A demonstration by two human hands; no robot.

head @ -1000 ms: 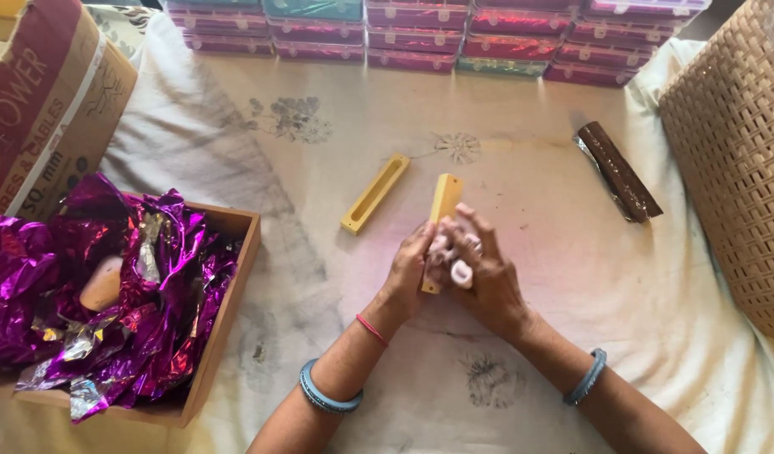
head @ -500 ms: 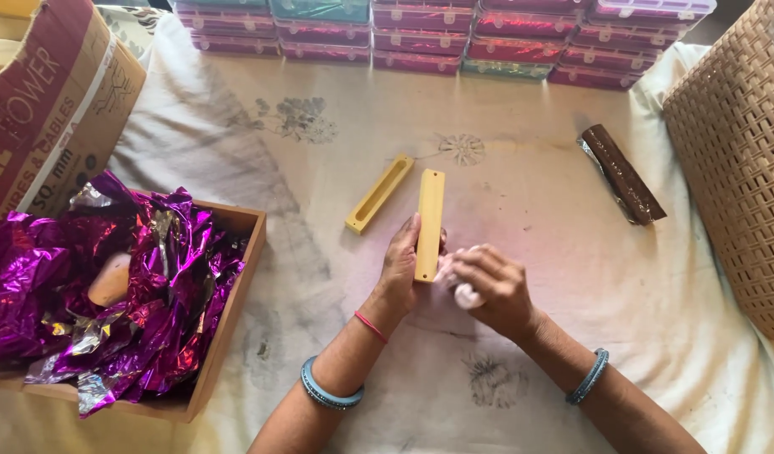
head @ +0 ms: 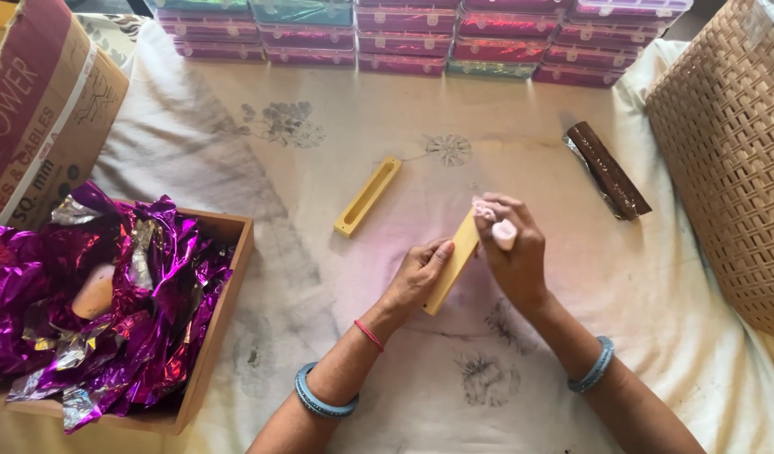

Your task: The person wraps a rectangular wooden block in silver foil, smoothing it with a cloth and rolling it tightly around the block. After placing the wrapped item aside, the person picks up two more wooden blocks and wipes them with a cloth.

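Yellow bar (head: 452, 262): middle of the cloth, long way pointing from 7 to 1 o'clock.
Left hand (head: 416, 277): grips its lower half.
Right hand (head: 513, 252): pinches the top end, pink lump (head: 504, 233) in fingers.
Yellow tray (head: 368, 196): lies at 11 o'clock, apart.

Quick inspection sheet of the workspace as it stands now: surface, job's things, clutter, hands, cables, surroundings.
Surface: pale cloth with faded flower prints and grey smudges.
Job's things: yellow bar, tilted, gripped by both hands; a second yellow tray with a long slot lies apart on the cloth.
Clutter: dark brown roll on clear wrap, upper right.
Hands: left hand holds the bar's lower end; right hand pinches a small pinkish piece at its upper end.
Cables: nothing seen.
Surroundings: wooden box full of purple foil on the left, cardboard carton behind it, stacked pink and green flat boxes along the far edge, woven basket on the right.
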